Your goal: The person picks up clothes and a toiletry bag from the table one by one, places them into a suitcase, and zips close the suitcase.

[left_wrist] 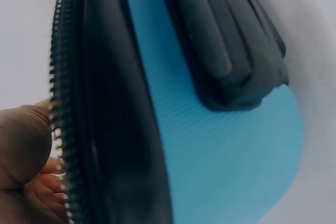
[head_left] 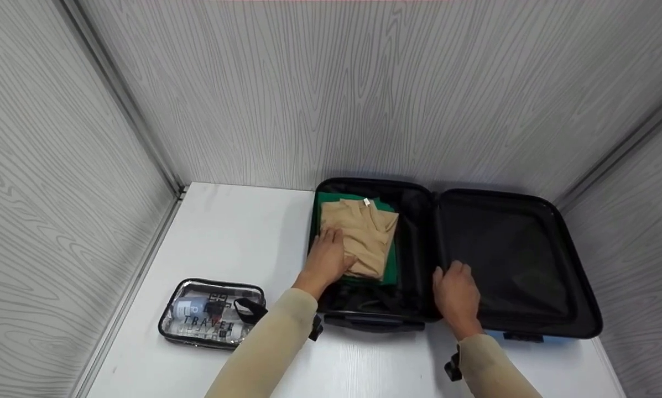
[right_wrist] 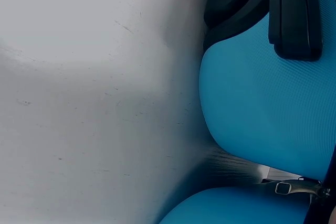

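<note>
An opened suitcase [head_left: 413, 260], black inside and blue outside, has its lid [head_left: 507, 260] laid out to the right. In its left half lies a folded tan shirt [head_left: 366, 235] with a white tag, on top of a folded green garment [head_left: 391, 271]. My left hand [head_left: 326, 257] rests on the shirt's left side with fingers extended. At the inner edge of the lid, beside the hinge side, my right hand [head_left: 457, 296] grips with curled fingers. The left wrist view shows the suitcase's zipper [left_wrist: 58, 93] in front of part of the left hand [left_wrist: 26, 150].
A clear travel pouch [head_left: 212, 313] with black trim and several bottles lies left of my left forearm on the white table [head_left: 236, 232]. Grey wood-grain panels [head_left: 308, 94] stand behind and at both sides. The suitcase's black handle [head_left: 375, 323] faces the front.
</note>
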A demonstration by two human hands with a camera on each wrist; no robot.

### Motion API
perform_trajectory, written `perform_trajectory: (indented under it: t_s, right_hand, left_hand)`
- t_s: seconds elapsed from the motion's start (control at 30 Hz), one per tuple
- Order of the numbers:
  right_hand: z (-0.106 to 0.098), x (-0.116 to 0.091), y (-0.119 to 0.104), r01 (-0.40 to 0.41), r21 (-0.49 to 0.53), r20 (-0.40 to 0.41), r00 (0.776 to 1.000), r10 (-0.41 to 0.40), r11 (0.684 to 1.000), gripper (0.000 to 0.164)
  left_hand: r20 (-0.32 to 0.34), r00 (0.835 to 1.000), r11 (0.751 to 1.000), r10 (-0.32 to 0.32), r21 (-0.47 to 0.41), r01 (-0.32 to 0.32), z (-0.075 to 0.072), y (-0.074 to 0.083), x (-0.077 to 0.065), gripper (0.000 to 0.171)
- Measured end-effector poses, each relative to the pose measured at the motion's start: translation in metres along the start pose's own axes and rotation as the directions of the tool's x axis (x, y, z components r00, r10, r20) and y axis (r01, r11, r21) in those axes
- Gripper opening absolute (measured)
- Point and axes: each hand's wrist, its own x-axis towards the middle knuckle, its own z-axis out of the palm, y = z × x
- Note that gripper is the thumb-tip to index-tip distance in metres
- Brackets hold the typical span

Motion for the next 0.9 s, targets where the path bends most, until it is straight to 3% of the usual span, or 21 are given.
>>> perform_trajectory:
  t_s: [0.17, 0.5, 0.73, 0.9]
  right_hand:
    - [0.0, 0.0, 0.0, -0.015, 0.008, 0.008, 1.0, 0.015, 1.0, 0.037]
    - [-0.001, 0.001, -0.001, 0.009, -0.008, -0.012, 1.0, -0.009, 1.0, 0.035]
    - [-0.003, 0.002, -0.002, -0.018, 0.0, 0.008, 1.0, 0.018, 1.0, 0.035]
    - [-0.004, 0.001, -0.004, -0.05, 0.011, 0.039, 0.998, 0.05, 0.999, 0.036]
  left_hand:
    - [-0.018, 1.0, 1.0, 0.022, 0.001, -0.022, -0.004, 0.0, -0.005, 0.074]
    - [0.003, 1.0, 0.997, 0.023, -0.079, -0.023, -0.019, -0.001, -0.018, 0.067]
    - [-0.037, 0.998, 0.992, 0.056, -0.115, -0.06, -0.031, -0.006, -0.028, 0.062]
    - [-0.082, 0.996, 0.986, 0.042, -0.158, -0.055, -0.045, -0.017, -0.038, 0.061]
